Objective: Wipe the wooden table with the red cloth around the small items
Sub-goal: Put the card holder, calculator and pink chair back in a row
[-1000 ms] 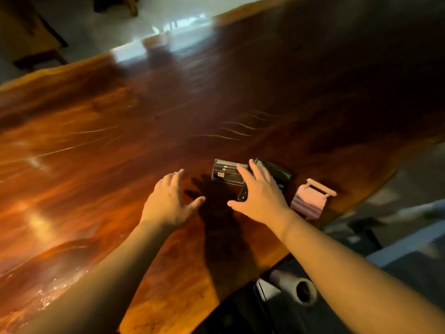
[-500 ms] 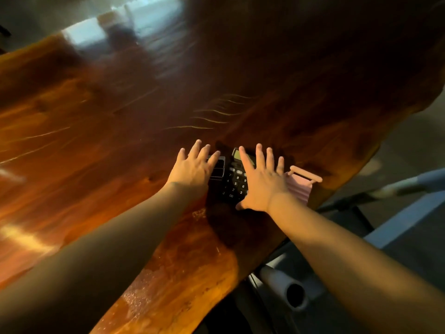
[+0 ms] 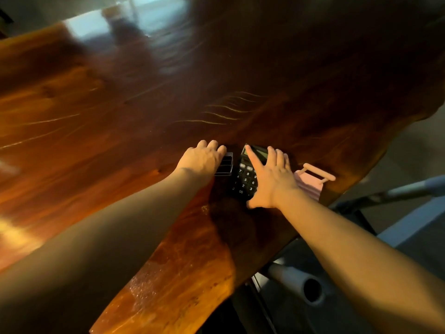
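The glossy wooden table fills most of the view. Near its right edge lie a small dark box, a black calculator and a pink ribbed item with a bar handle, side by side. My left hand curls its fingers over the left end of the dark box. My right hand lies spread on the calculator, with the index finger on its display and the thumb at its near edge. No red cloth is in view.
The table's wavy right edge runs just past the pink item. Below the edge are a grey tube and dark frame parts on the floor. A bright window reflection lies on the far side of the table.
My left hand's fingers have curled down onto the dark box. My right hand has slid a little farther over the calculator. The view has barely shifted.
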Demonstrator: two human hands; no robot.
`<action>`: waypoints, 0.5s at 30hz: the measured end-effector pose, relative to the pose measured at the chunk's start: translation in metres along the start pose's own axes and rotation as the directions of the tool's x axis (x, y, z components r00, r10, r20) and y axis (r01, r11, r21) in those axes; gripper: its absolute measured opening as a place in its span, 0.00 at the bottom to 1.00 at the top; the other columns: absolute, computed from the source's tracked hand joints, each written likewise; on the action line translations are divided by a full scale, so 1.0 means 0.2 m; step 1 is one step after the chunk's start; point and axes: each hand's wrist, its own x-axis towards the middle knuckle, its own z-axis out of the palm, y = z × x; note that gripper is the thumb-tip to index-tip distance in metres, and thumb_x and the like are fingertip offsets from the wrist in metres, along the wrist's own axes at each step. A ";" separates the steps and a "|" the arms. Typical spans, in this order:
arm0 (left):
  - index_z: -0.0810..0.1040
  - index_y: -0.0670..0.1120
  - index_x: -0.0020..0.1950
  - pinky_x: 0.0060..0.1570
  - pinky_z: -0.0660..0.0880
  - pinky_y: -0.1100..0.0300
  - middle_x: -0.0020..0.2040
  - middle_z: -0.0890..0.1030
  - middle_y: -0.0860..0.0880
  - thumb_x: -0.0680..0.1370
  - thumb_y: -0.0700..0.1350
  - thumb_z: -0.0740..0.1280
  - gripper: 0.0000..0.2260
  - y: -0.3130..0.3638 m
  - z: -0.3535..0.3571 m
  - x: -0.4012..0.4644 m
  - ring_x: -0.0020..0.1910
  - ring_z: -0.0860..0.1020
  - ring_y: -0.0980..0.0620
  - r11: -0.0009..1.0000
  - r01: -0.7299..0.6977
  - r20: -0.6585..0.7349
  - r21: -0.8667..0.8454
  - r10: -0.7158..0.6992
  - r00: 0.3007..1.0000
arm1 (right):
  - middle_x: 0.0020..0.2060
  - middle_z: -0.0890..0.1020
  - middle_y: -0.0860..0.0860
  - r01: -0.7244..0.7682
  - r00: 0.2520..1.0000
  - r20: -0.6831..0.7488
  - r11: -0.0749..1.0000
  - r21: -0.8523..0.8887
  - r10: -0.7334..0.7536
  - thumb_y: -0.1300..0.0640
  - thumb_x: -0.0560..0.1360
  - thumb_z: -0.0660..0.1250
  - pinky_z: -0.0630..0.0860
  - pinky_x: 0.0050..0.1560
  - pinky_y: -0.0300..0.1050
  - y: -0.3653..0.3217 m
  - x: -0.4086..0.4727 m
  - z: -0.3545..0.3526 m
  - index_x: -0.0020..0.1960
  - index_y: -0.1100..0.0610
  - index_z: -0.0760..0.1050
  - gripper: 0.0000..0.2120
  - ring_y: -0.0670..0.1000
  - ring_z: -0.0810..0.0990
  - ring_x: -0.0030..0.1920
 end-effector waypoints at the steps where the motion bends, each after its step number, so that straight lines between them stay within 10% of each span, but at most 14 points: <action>1: 0.58 0.48 0.78 0.48 0.75 0.53 0.69 0.69 0.45 0.79 0.36 0.66 0.31 -0.01 0.01 -0.02 0.64 0.71 0.43 1.000 0.007 -0.008 -0.016 -0.007 1.000 | 0.77 0.46 0.70 -0.002 1.000 -0.008 1.000 -0.007 0.002 0.26 0.48 0.75 0.47 0.77 0.68 -0.01 -0.01 0.01 0.75 0.42 0.22 0.76 0.71 0.45 0.77; 15: 0.63 0.48 0.72 0.49 0.79 0.48 0.63 0.72 0.44 0.76 0.34 0.68 0.28 -0.62 0.14 -0.75 0.59 0.73 0.41 0.955 0.260 -0.004 -0.145 -0.264 0.965 | 0.73 0.54 0.67 0.212 0.963 -0.153 0.974 -0.082 -0.222 0.25 0.48 0.71 0.52 0.76 0.69 -0.69 -0.15 -0.07 0.79 0.43 0.34 0.72 0.69 0.53 0.73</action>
